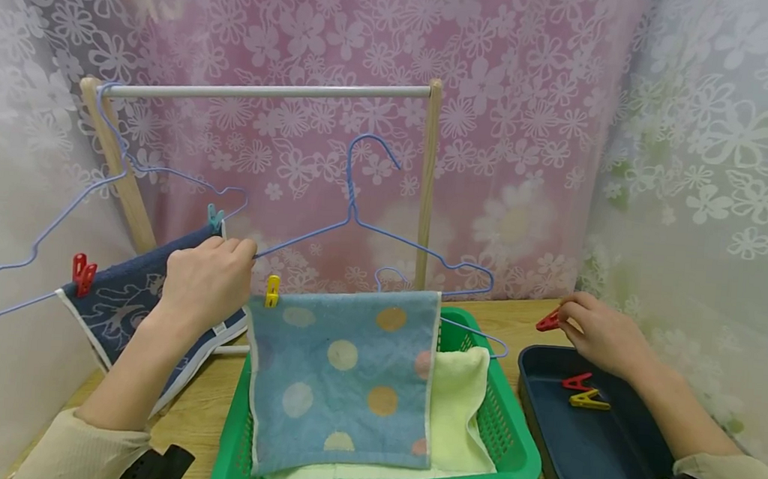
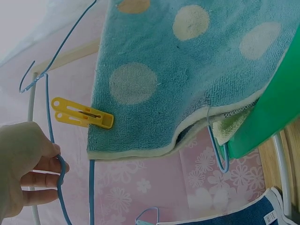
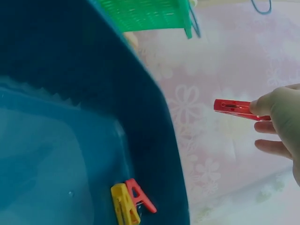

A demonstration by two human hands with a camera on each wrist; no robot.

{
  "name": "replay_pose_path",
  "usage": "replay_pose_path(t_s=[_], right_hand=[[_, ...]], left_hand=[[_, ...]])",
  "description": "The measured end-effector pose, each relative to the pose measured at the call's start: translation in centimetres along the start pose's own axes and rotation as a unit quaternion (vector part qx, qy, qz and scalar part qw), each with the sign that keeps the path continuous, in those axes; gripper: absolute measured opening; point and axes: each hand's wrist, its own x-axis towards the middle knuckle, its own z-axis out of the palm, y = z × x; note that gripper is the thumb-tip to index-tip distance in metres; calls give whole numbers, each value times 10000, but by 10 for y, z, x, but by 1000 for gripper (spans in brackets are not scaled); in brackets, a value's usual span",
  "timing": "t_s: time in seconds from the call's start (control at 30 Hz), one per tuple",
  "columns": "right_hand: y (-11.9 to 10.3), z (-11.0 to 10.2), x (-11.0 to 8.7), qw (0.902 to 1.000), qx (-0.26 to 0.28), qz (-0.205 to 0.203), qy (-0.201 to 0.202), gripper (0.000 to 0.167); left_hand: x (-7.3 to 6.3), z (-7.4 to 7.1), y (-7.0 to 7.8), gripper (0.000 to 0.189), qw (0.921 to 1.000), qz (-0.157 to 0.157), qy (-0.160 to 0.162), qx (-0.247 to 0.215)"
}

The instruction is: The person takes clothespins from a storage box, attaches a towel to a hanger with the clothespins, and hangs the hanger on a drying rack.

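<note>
My left hand (image 1: 207, 282) grips the wire of a blue clothes hanger (image 1: 352, 214). From that hanger hangs a blue towel with pale and orange dots (image 1: 340, 371), a yellow clothespin (image 1: 272, 291) clipped at its upper left corner. In the left wrist view, fingers curl round the wire beside the yellow clothespin (image 2: 82, 112). Over the dark tray's far edge, my right hand (image 1: 603, 336) pinches a red clothespin (image 1: 549, 320) between thumb and fingers. The right wrist view also shows this red clothespin (image 3: 234, 108), held apart from the tray.
A green basket (image 1: 509, 460) with a pale yellow towel (image 1: 460, 396) stands under the dotted towel. The dark blue tray (image 1: 603, 467) holds a red and a yellow clothespin (image 1: 589, 400). On the rack's bar (image 1: 267, 91) hangs another hanger with a navy towel (image 1: 130, 287), clipped by pins.
</note>
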Motion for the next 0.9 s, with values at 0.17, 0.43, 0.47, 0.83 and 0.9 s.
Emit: replay_pose_path(t_s=[0.17, 0.43, 0.47, 0.83, 0.9], right_hand=[[-6, -6, 10, 9979, 426, -36, 484, 25], [-22, -17, 25, 9890, 997, 127, 1083, 22], [-24, -18, 27, 9876, 1060, 165, 1147, 21], [-54, -35, 48, 9702, 1713, 59, 1715, 7], [-60, -37, 53, 9699, 1727, -41, 1718, 7]], left_hand=[[0, 0, -1, 13, 10000, 10, 40, -18], [0, -1, 0, 11, 10000, -37, -30, -28], [0, -1, 0, 11, 10000, -33, -24, -25], [-1, -1, -1, 13, 10000, -42, 67, 3], [-2, -1, -1, 13, 10000, -45, 71, -1]])
